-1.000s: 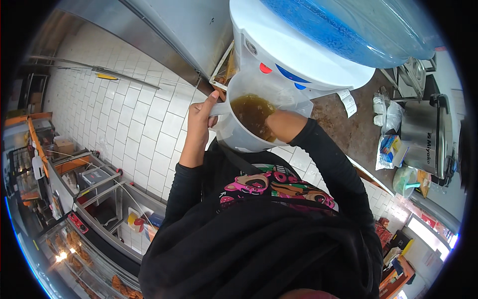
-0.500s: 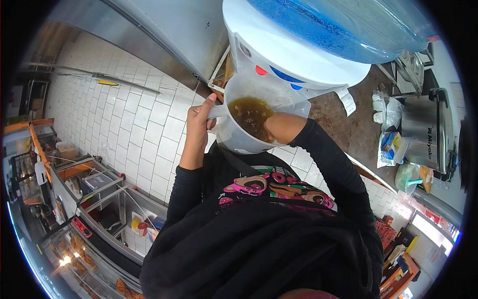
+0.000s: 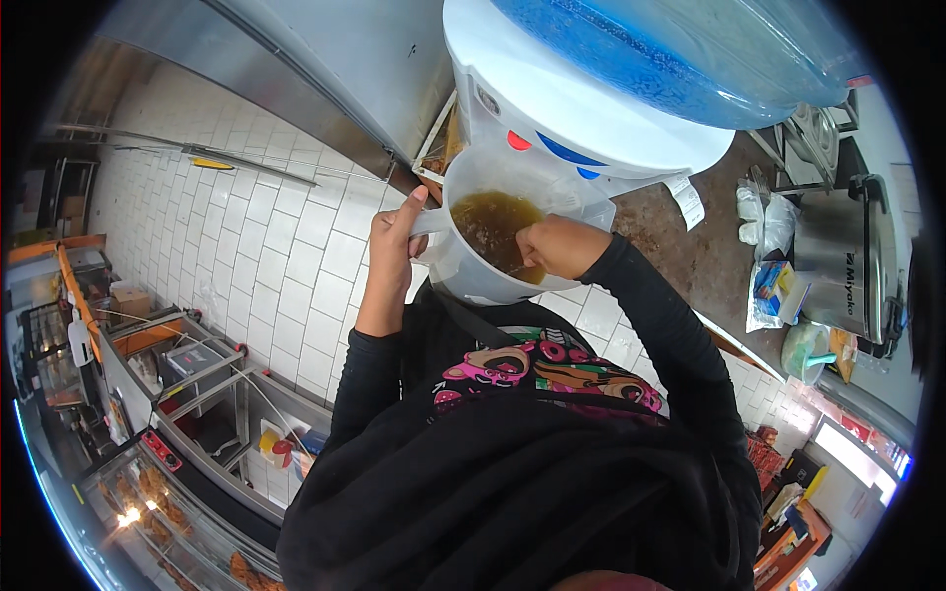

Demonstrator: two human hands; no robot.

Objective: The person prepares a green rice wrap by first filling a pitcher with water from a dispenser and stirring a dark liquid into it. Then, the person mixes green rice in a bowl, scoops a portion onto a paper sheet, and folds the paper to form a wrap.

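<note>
A large translucent plastic pitcher (image 3: 463, 261) holds brownish-green liquid (image 3: 493, 225) with some froth on it. My left hand (image 3: 396, 236) is closed around its handle, thumb pointing up along the top. Inside the mouth of the pitcher, my right hand (image 3: 562, 246) is curled over the liquid near the right side. Its fingers are bent together, with the fingertips at or just in the surface; whatever they hold, if anything, is hidden. Just beyond the pitcher stands a white water dispenser (image 3: 591, 128) with red and blue marks and a blue water bottle (image 3: 650, 59) on top.
To the right, a brown worktop (image 3: 680, 236) carries plastic bags (image 3: 769, 222), a steel appliance (image 3: 838, 256) and a tub (image 3: 806, 350). A metal cabinet (image 3: 345, 69) stands at the upper left. Lower left is a lit glass display case (image 3: 148, 522) with fried food.
My right hand has risen out of the liquid, so its curled fingers show now. My left hand and the pitcher stay in place.
</note>
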